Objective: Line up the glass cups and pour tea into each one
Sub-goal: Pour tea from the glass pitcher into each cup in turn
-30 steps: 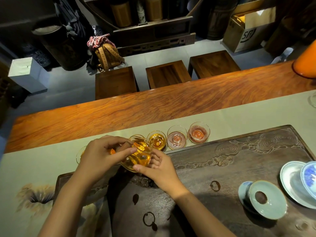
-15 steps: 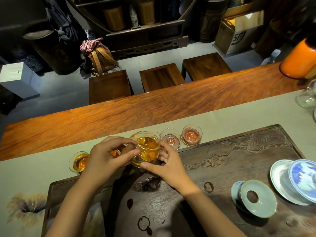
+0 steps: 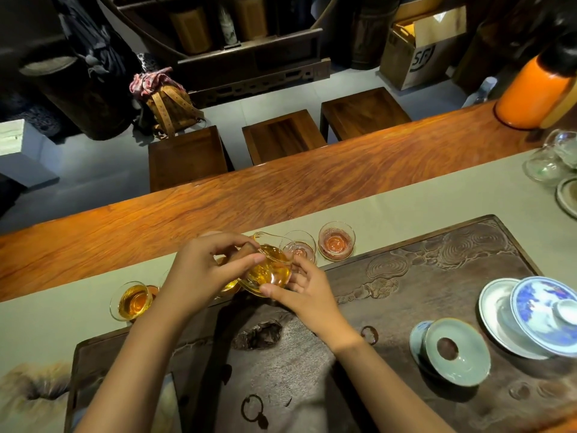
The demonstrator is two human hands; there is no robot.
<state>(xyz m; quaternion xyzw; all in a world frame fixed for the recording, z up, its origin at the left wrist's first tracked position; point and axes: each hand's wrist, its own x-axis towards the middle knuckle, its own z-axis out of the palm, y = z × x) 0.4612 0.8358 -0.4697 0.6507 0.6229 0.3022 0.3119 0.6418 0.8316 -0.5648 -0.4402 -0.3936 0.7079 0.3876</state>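
Both hands have their grip on the glass pitcher [image 3: 270, 270], held above the near edge of the row of glass cups. Left hand [image 3: 203, 276] curls over the pitcher's top and left side, thumb and forefinger pinching near the rim; right hand [image 3: 307, 293] cups it from below and the right, thumb pressed under the base. Amber tea fills much of the pitcher, which tilts with its spout [image 3: 259, 235] pointing away from the person.

Just right of the pitcher stand two cups on the grey runner [image 3: 437, 201]: the nearer cup [image 3: 299, 246] and the far-right cup [image 3: 336, 243], both showing only a pinkish bottom. Well left of the pitcher, a filled cup [image 3: 132, 301] holds amber tea. Between that one and the pitcher, the left hand hides what may be more cups; I can't tell how many.

Right of the pitcher on the dark carved tea tray [image 3: 437, 270] sit a celadon lid [image 3: 456, 354] and a blue-and-white gaiwan [image 3: 543, 310].
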